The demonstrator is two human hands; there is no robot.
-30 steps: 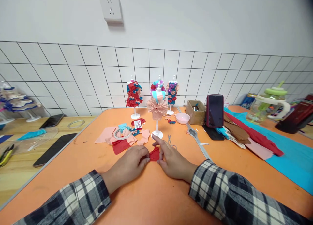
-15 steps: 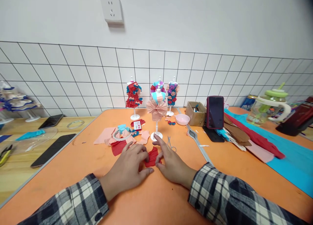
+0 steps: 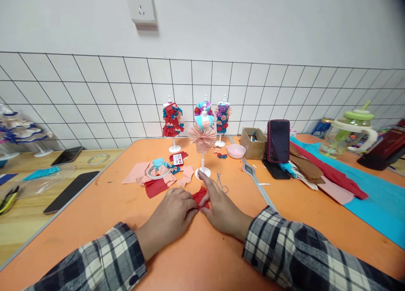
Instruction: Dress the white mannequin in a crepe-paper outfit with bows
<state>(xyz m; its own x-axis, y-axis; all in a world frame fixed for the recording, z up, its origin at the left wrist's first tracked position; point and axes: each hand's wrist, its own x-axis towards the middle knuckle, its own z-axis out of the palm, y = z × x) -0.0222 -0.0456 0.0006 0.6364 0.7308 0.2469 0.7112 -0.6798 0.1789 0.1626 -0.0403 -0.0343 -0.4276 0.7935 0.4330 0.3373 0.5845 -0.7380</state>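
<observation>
A small crinkled piece of red crepe paper [image 3: 199,195] lies on the orange table between my hands. My left hand [image 3: 175,208] is closed, thumb and fingers pinching the paper's left edge. My right hand [image 3: 221,206] has its thumb and fingertips pressed together on the paper's right side, partly covering it. Just beyond stands a mini dress form [image 3: 202,135] in a peach pleated paper dress on a white base. Small scissors [image 3: 222,183] lie to the right of that base. Left of it, a roll of tape [image 3: 155,173] rests among peach, blue and red paper scraps [image 3: 156,188].
Behind are more dress forms, one in red ruffles [image 3: 173,120]. A pink bowl [image 3: 236,151], a cardboard box [image 3: 253,143] and an upright phone [image 3: 278,141] stand at the right. Farther right are crepe paper sheets [image 3: 332,177] and a lidded jug [image 3: 348,133].
My left hand's thumb and fingers have closed together on the red paper's edge. The right fingers have come down onto its right side. The view has tilted slightly.
</observation>
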